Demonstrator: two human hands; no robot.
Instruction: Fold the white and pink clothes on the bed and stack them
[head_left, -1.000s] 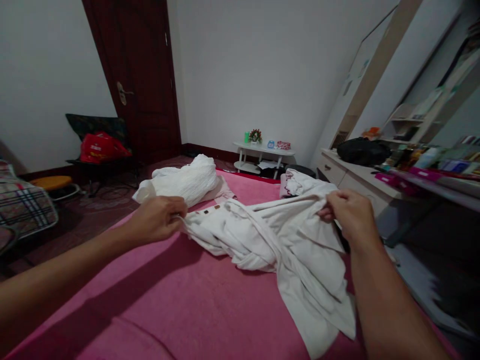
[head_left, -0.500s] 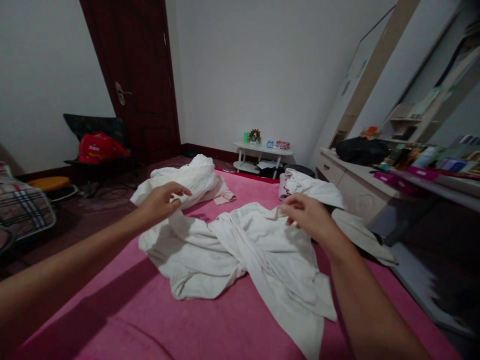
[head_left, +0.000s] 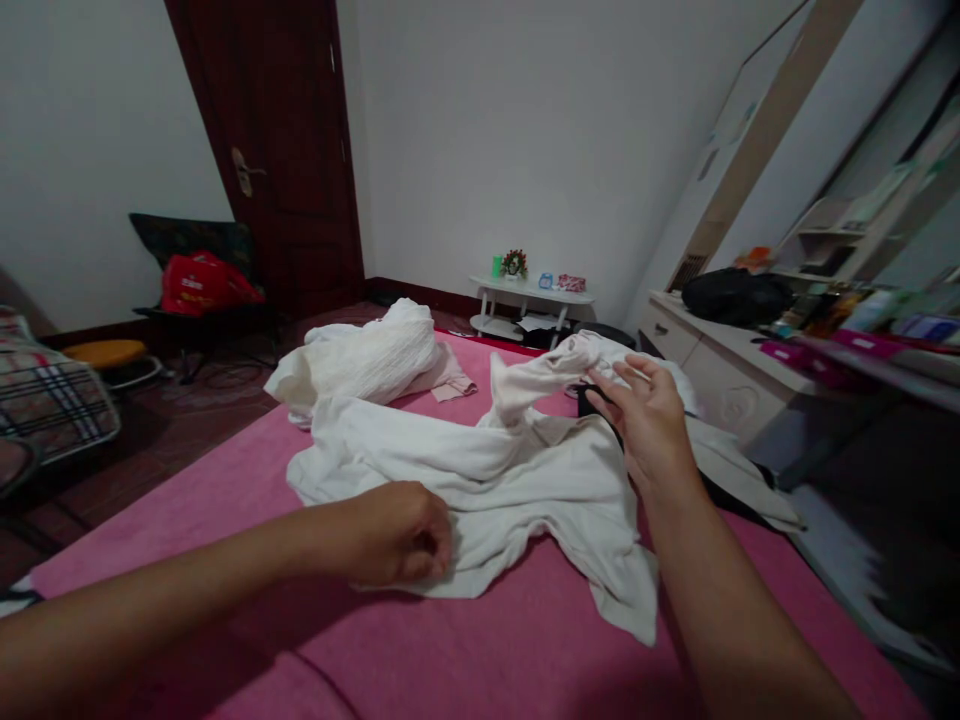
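Observation:
A crumpled white garment (head_left: 480, 480) lies spread on a pink bed cover (head_left: 465, 650). My left hand (head_left: 397, 532) is closed on the garment's near edge, pinning it to the bed. My right hand (head_left: 646, 415) is raised at the garment's far right and grips a twisted part of the cloth, lifting it off the bed. A second bundle of white ribbed fabric (head_left: 367, 360) sits behind the garment at the far side of the bed.
A dresser (head_left: 720, 370) with a black bag (head_left: 731, 295) and small items runs along the right. A small white table (head_left: 529, 300) stands by the far wall. A dark door (head_left: 292, 150), a chair with a red bag (head_left: 202, 285) and an orange stool (head_left: 105, 352) stand left.
My left hand came down from the far bundle to the garment's near edge and closed on it. My right hand lifted a part of the cloth upward.

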